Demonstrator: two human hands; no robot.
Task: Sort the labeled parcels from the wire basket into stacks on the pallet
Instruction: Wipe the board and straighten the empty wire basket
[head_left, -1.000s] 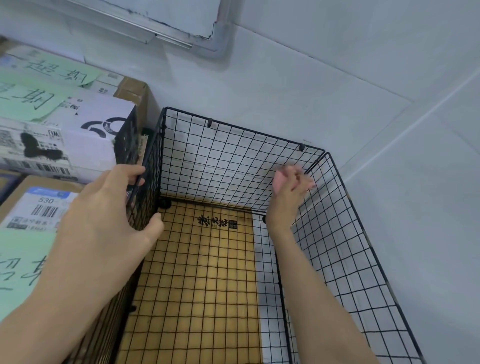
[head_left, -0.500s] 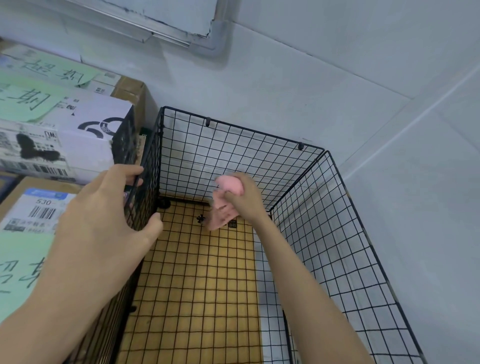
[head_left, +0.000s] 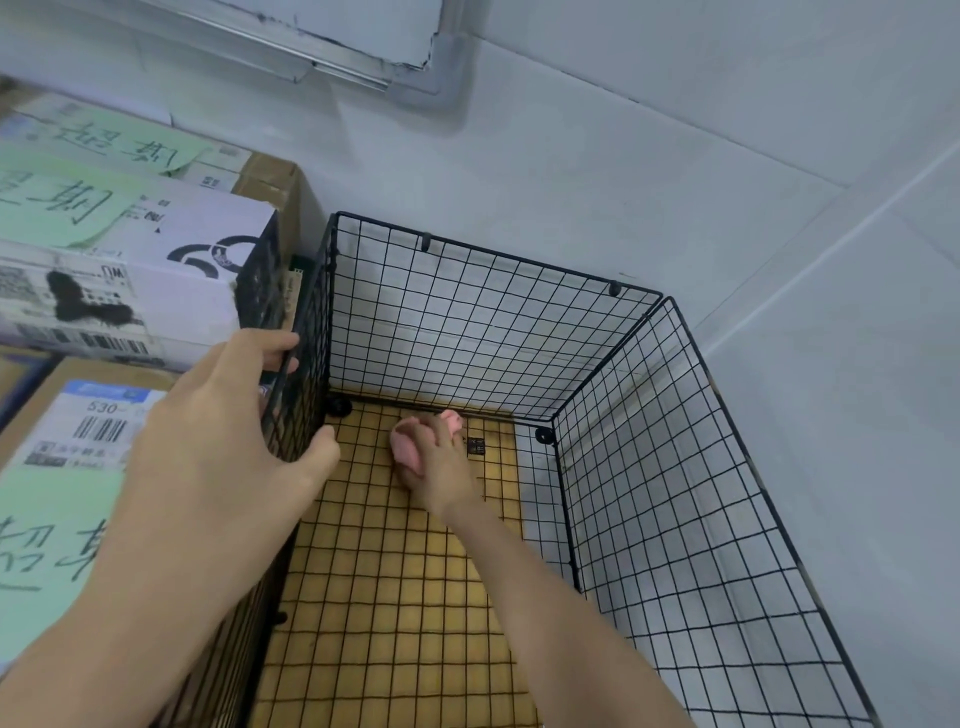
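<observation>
Clutching wad (head_left: 404, 448), right hand (head_left: 437, 470) in basket (head_left: 493, 254)

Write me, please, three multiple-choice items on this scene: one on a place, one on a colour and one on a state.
1. Where is the right hand?
A) down inside the wire basket
B) flat on a box top
C) on the wall pipe

2. What colour is the object that the right hand holds?
A) green
B) pink
C) black

3. What is the left hand doing?
A) hanging idle
B) lifting a parcel
C) gripping the basket's left wall

Answers: A, the hand is low between the mesh walls; B, pink shows past its curled fingers; C, its fingers hook over the top wire and its thumb lies against the mesh.
</observation>
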